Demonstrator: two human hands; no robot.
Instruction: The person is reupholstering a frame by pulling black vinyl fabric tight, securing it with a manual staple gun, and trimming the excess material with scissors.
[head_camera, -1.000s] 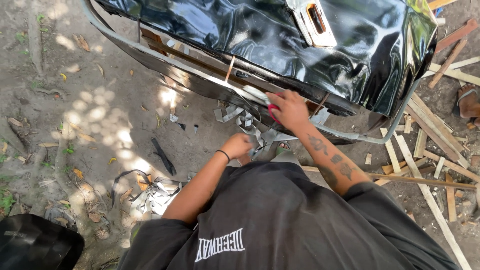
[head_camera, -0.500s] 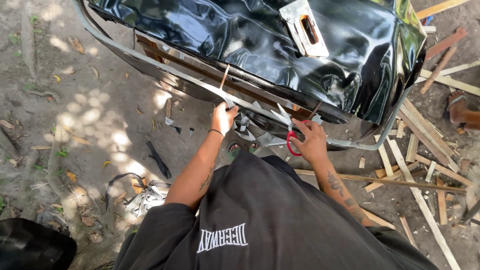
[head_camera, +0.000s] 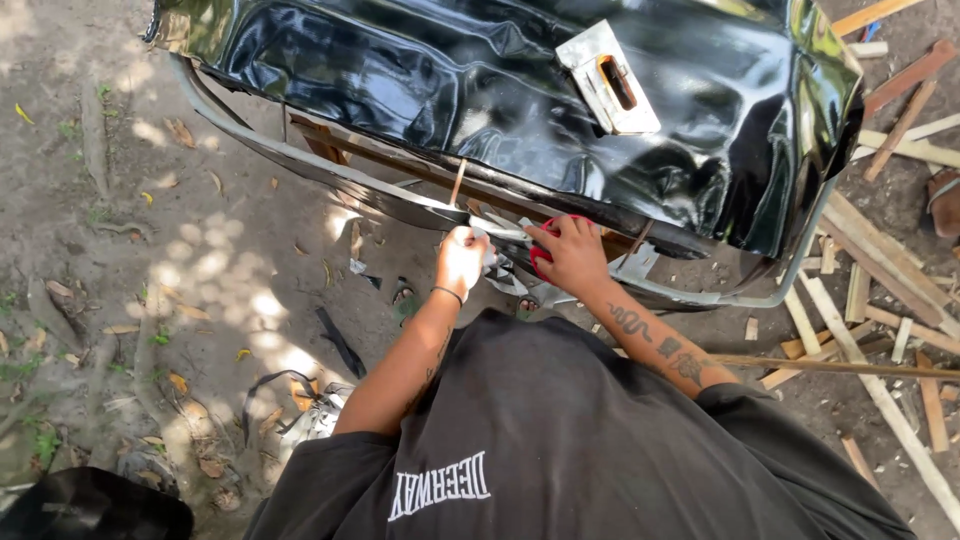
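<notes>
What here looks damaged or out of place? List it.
The glossy black upholstery cover is heavily wrinkled, not taut. Loose silvery-grey offcuts hang at its lower edge by the left hand and right hand. Splintered wooden slats litter the dirt.

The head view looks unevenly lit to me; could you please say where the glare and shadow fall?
Head view: strong glare on the glossy black cover; dappled sun patches on the dirt ground; left hand sunlit and washed out; right hand shaded, sharp.
</notes>
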